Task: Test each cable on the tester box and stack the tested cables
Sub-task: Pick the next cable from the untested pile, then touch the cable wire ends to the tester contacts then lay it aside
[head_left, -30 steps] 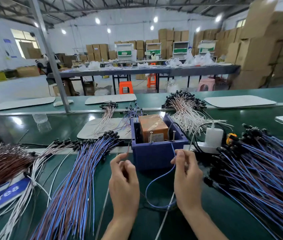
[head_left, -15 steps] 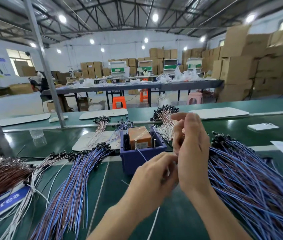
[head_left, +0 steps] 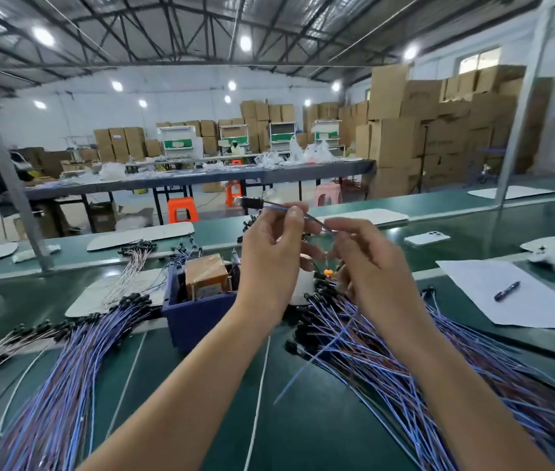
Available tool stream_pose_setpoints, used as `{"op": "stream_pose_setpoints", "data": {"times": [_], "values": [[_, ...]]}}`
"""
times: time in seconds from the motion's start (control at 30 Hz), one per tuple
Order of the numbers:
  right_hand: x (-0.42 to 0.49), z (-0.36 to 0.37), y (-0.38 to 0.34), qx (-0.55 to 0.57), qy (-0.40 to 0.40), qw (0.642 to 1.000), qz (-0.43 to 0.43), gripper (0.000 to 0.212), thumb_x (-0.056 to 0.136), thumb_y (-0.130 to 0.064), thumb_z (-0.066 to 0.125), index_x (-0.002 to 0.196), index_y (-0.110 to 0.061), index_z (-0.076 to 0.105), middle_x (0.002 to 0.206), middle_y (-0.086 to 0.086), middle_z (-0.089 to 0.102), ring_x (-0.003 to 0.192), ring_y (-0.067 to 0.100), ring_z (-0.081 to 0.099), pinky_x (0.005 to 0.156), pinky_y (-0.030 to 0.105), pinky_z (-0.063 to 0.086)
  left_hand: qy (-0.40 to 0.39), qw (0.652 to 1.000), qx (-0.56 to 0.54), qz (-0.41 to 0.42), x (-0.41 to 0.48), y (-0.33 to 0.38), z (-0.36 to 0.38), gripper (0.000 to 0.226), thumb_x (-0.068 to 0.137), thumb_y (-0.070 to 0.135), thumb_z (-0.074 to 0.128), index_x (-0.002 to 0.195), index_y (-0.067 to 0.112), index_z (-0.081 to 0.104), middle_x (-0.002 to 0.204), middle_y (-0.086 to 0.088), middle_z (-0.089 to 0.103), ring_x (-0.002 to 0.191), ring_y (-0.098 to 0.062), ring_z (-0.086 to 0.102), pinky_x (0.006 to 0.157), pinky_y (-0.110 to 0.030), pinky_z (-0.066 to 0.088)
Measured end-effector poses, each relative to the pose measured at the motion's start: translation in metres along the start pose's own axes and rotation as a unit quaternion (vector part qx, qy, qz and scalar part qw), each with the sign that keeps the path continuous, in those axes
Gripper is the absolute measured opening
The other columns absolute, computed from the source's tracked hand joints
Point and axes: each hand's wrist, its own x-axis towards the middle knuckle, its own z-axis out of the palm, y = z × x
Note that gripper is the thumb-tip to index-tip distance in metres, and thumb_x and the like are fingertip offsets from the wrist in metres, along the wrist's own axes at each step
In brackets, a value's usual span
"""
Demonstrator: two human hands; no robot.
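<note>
Cable [head_left: 252, 202] (blue) between left [head_left: 272, 256] and right [head_left: 371, 270] hands

My bench [head_left: 303, 419] is dark green. The tester box [head_left: 197, 317] is deep blue, with an orange-brown block [head_left: 206, 275] inside. The cable [head_left: 271, 207] I hold is blue with a black end. The left pile [head_left: 65, 385] and right pile [head_left: 405, 368] mix blue and reddish-brown strands with black tips. The paper [head_left: 534, 300] is white, the pen [head_left: 507, 291] black.
</note>
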Motion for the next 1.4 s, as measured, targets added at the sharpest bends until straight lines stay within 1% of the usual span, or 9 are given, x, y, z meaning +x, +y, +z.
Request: {"op": "stream_pose_setpoints", "data": {"times": [0.2, 0.33, 0.47, 0.57, 0.73, 0.9, 1.1, 1.3, 1.4], "values": [[0.004, -0.065, 0.03, -0.293, -0.014, 0.956, 0.018, 0.015, 0.1, -0.046, 0.055, 0.097, -0.037, 0.066, 0.073, -0.016, 0.067, 0.068, -0.004, 0.061, 0.055, 0.016, 0.04, -0.004, 0.99, -0.035, -0.139, 0.028, -0.044, 0.027, 0.021, 0.107, 0.023, 0.046, 0.101, 0.014, 0.064, 0.069, 0.009, 0.07, 0.053, -0.009, 0.063, 0.045, -0.02, 0.047], [0.006, -0.095, 0.053, -0.397, -0.004, 0.917, 0.041, 0.016, 0.1, -0.046, 0.055, 0.092, -0.036, 0.064, 0.068, -0.01, 0.068, 0.066, 0.007, 0.063, 0.061, 0.031, 0.05, -0.018, 0.966, -0.056, -0.252, 0.053, -0.07, 0.055, 0.014, 0.106, 0.016, 0.05, 0.1, 0.01, 0.062, 0.079, -0.001, 0.072, 0.055, -0.01, 0.067, 0.048, -0.022, 0.054], [0.008, -0.106, 0.087, -0.509, -0.054, 0.845, 0.152, 0.023, 0.105, -0.042, 0.047, 0.118, -0.031, 0.062, 0.11, -0.001, 0.071, 0.102, 0.024, 0.064, 0.083, 0.038, 0.053, -0.113, 0.921, 0.026, -0.371, 0.057, -0.09, 0.077, 0.014, 0.105, 0.01, 0.048, 0.11, -0.001, 0.057, 0.093, -0.01, 0.073, 0.07, -0.016, 0.071, 0.059, -0.025, 0.061], [-0.001, -0.1, 0.107, -0.546, -0.057, 0.822, 0.154, 0.037, 0.106, -0.043, 0.041, 0.137, -0.027, 0.052, 0.132, 0.001, 0.059, 0.118, 0.023, 0.055, 0.093, 0.037, 0.048, -0.188, 0.9, 0.133, -0.371, 0.049, -0.105, 0.071, 0.013, 0.105, 0.016, 0.049, 0.107, 0.005, 0.055, 0.109, -0.009, 0.07, 0.09, -0.016, 0.065, 0.07, -0.025, 0.057], [-0.009, -0.042, 0.112, -0.479, -0.038, 0.877, 0.01, 0.033, 0.104, -0.036, 0.043, 0.134, -0.026, 0.056, 0.126, -0.004, 0.062, 0.113, 0.016, 0.055, 0.096, 0.034, 0.044, -0.267, 0.896, 0.175, -0.308, 0.024, -0.119, 0.018, 0.019, 0.105, 0.025, 0.049, 0.117, 0.018, 0.061, 0.107, -0.005, 0.073, 0.087, -0.015, 0.068, 0.075, -0.029, 0.057], [-0.02, 0.05, 0.117, -0.377, -0.098, 0.918, -0.077, 0.021, 0.102, -0.024, 0.052, 0.12, -0.023, 0.063, 0.113, -0.005, 0.067, 0.103, 0.018, 0.061, 0.089, 0.036, 0.048, -0.382, 0.826, 0.26, -0.322, -0.003, -0.116, -0.082, 0.029, 0.106, 0.035, 0.047, 0.122, 0.018, 0.064, 0.106, 0.0, 0.074, 0.088, -0.009, 0.07, 0.083, -0.027, 0.057], [-0.042, 0.157, 0.143, -0.282, -0.203, 0.936, -0.057, 0.024, 0.105, -0.031, 0.044, 0.121, -0.036, 0.061, 0.109, -0.013, 0.069, 0.091, 0.009, 0.062, 0.069, 0.026, 0.044, -0.275, 0.812, 0.404, -0.319, -0.02, -0.106, -0.208, 0.028, 0.106, 0.033, 0.046, 0.122, 0.018, 0.063, 0.105, 0.001, 0.072, 0.077, -0.002, 0.067, 0.073, -0.022, 0.056], [-0.039, 0.223, 0.164, -0.27, -0.294, 0.917, 0.023, 0.024, 0.107, -0.035, 0.04, 0.118, -0.038, 0.06, 0.066, -0.011, 0.059, 0.052, 0.009, 0.048, 0.046, 0.024, 0.031, -0.069, 0.827, 0.497, -0.255, -0.023, -0.105, -0.306, 0.016, 0.103, 0.026, 0.052, 0.108, 0.024, 0.067, 0.098, 0.004, 0.073, 0.092, -0.016, 0.068, 0.084, -0.031, 0.054], [-0.041, 0.228, 0.18, -0.242, -0.301, 0.919, 0.076, 0.023, 0.105, -0.034, 0.042, 0.112, -0.041, 0.062, 0.058, -0.01, 0.055, 0.049, 0.008, 0.046, 0.046, 0.024, 0.032, 0.015, 0.809, 0.543, -0.225, -0.013, -0.117, -0.33, 0.018, 0.104, 0.026, 0.051, 0.11, 0.019, 0.067, 0.092, 0.008, 0.068, 0.076, -0.005, 0.063, 0.062, -0.016, 0.046]]}}
